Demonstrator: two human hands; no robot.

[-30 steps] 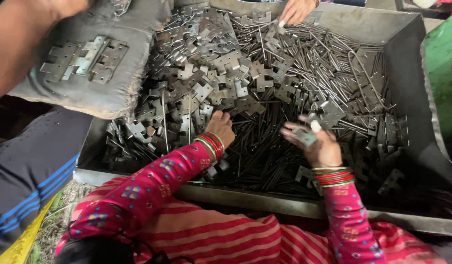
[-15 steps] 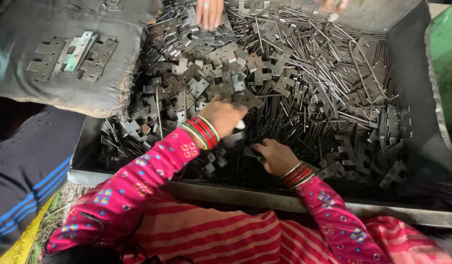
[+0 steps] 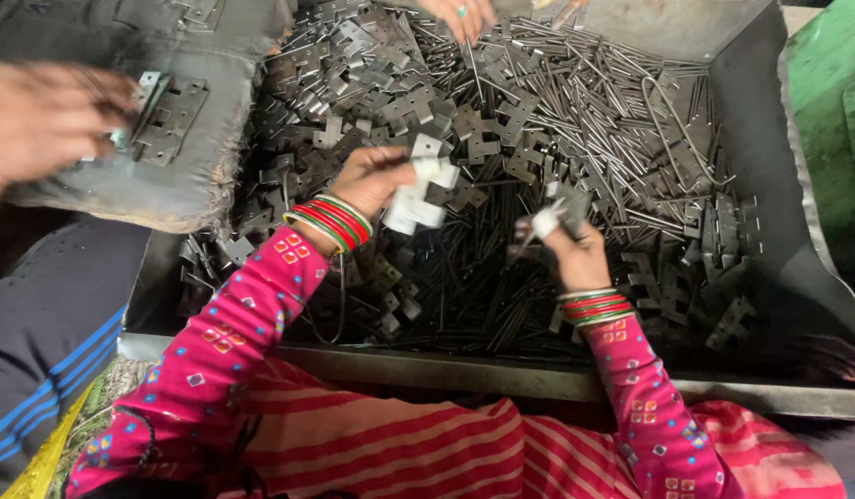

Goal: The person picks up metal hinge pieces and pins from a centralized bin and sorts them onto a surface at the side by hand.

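Two hands work above a deep metal bin (image 3: 797, 277) heaped with hinge plates (image 3: 390, 102) and steel pins (image 3: 612, 120), its high right wall and near rim (image 3: 501, 374) boxing them in. The only open room lies above the heap, near the middle. The left hand (image 3: 372, 180) has its fingers closed around a small stack of plates (image 3: 418, 199), pale and blurred, lifted just clear of the pile. The right hand (image 3: 575, 254), close beside it, pinches one plate (image 3: 548, 222) between fingertips; whether it also holds a pin cannot be told. Plates crowd the bin's left and far side, pins the right and centre, with more plates along the right wall. Another person's hand (image 3: 460, 14) reaches in at the far edge. At left, a third hand (image 3: 44, 125), blurred, rests by joined hinges (image 3: 169, 120) on a grey cushion (image 3: 169, 185) overlapping the bin's left rim.
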